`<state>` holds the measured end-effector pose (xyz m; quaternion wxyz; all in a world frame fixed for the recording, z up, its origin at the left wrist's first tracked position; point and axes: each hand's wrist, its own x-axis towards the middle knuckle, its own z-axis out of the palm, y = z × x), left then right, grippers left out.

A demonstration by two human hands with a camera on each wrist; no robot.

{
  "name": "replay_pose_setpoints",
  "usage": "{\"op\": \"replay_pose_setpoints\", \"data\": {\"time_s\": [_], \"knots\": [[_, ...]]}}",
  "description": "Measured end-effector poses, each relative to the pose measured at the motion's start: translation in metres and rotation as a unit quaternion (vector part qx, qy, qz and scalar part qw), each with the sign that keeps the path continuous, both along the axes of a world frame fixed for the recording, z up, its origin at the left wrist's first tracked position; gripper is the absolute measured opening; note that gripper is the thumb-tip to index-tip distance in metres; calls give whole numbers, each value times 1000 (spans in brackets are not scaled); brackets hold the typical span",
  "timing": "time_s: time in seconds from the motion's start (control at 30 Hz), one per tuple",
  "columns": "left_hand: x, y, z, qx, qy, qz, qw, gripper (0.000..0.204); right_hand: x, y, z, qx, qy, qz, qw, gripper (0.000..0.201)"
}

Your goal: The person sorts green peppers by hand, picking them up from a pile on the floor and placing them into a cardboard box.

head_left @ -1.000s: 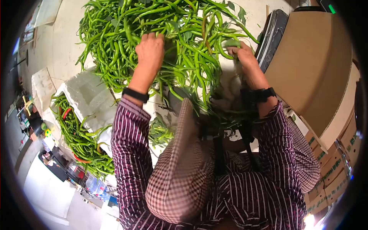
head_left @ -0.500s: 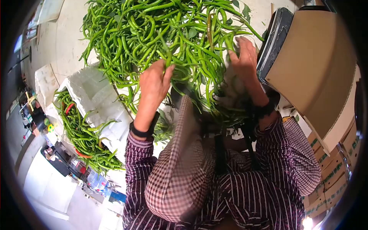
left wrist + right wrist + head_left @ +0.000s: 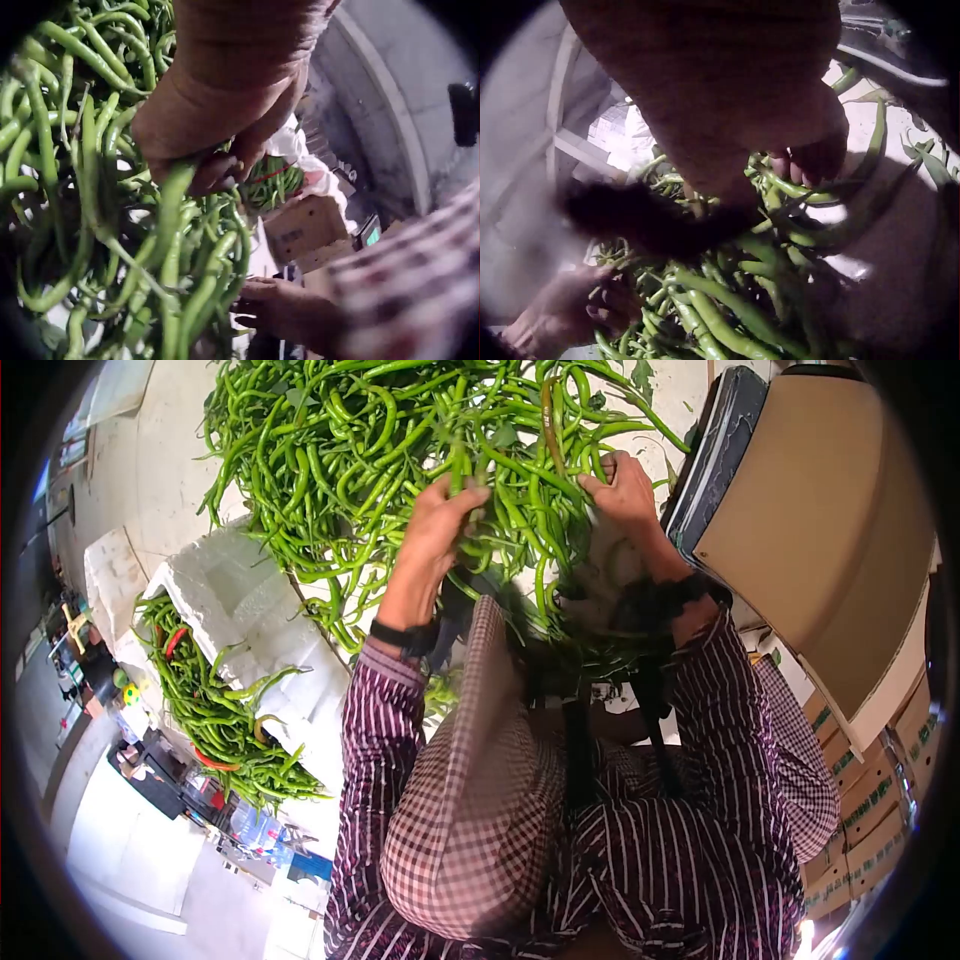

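A large heap of long green chilli peppers (image 3: 330,470), with leaves mixed in, lies spread over a pale surface. At the heap's near side my left hand (image 3: 440,525) pinches a green chilli pepper (image 3: 174,202) between thumb and curled fingers; other peppers hang close below it in the left wrist view. My right hand (image 3: 632,500) is at the heap's right edge, thumb and fingertips closed round a green pepper (image 3: 595,462). In the right wrist view this hand (image 3: 742,120) is dark, its fingertips bent over the peppers (image 3: 720,322).
On the left, more green peppers and a few red ones (image 3: 210,710) lie beside a white foam box (image 3: 225,585). A brown cardboard panel (image 3: 800,530) and a dark padded edge (image 3: 715,455) stand at the right. Checked fabric (image 3: 460,830) covers the lower middle.
My left hand has drawn back from the heap, then moved right, toward its middle. My right hand loosened its fingers half a second ago and now closes them at the heap's edge.
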<state>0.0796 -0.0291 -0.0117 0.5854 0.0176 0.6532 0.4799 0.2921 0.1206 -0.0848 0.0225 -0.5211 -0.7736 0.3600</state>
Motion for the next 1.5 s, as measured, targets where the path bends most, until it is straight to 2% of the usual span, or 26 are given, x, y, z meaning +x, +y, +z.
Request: {"op": "replay_pose_setpoints", "data": {"time_s": [0.07,0.1,0.13,0.2,0.27,0.33,0.4,0.47,0.5,0.53,0.6,0.67,0.77,0.8,0.83,0.87,0.93,0.97,1.13,1.2,1.27,1.33,1.37,1.43,1.47,1.5], "knots": [[4,-18,23,37,-37,115,992,23,11,-10,4,47,39,-43,997,49],[7,-33,11,20,-24,129,991,22,12,-15,13,2,40,-86,996,48],[12,-42,7,-30,-5,55,998,21,13,-21,25,3,42,-86,995,48],[37,-53,0,-75,-29,-62,995,23,16,-35,44,-239,54,16,969,50],[57,-63,-25,-2,-38,-88,995,38,17,-46,34,-184,36,66,980,57],[62,-53,-39,-40,273,-127,953,54,10,-57,32,-187,62,-15,980,62],[59,-39,-49,-24,243,-76,967,64,2,-60,25,-197,34,-41,979,62],[64,-26,-50,-61,226,-41,971,60,-1,-61,-1,-456,149,-167,861,58],[67,-20,-47,-15,118,30,992,52,0,-60,4,-456,148,-167,861,58],[64,-15,-39,-16,118,30,992,52,-1,-59,16,-464,199,-183,844,56],[55,-9,-26,57,-132,62,988,40,-7,-64,33,-471,251,-197,823,54],[55,-5,-17,25,-110,60,992,34,-13,-69,41,-406,303,-154,848,52],[51,-6,17,149,-147,38,977,30,-7,-56,89,-439,273,-157,841,41],[48,-12,7,150,-144,37,977,30,-7,-51,94,-456,265,-156,835,36],[45,-21,-13,77,-110,61,989,30,3,-51,65,-512,293,-152,793,29],[46,-23,-26,3,-79,84,993,29,8,-49,54,-507,295,-152,796,29],[53,-21,-5,-5,-67,161,985,22,25,-50,33,-493,327,-173,787,26],[54,-30,-14,9,-60,168,984,22,39,-51,22,-167,304,87,934,25],[51,-36,-4,37,-5,112,993,21,44,-43,34,-273,131,-20,953,25],[47,-27,-3,14,144,83,986,27,44,-47,34,-117,117,-10,986,23],[40,-21,-20,4,215,48,976,33,47,-45,33,-101,96,9,990,26],[39,-8,-27,-6,283,-48,958,38,50,-42,31,-62,-160,212,962,35],[43,-5,-27,-63,284,-77,954,48,53,-43,32,-61,-162,211,962,35],[42,3,-48,-48,303,-94,947,48,43,-50,47,-143,-21,99,985,41],[40,4,-60,-37,320,-112,940,47,37,-57,46,-145,-22,97,984,41],[36,8,-60,-58,345,-154,924,45,33,-68,38,-59,6,126,990,40]]}}
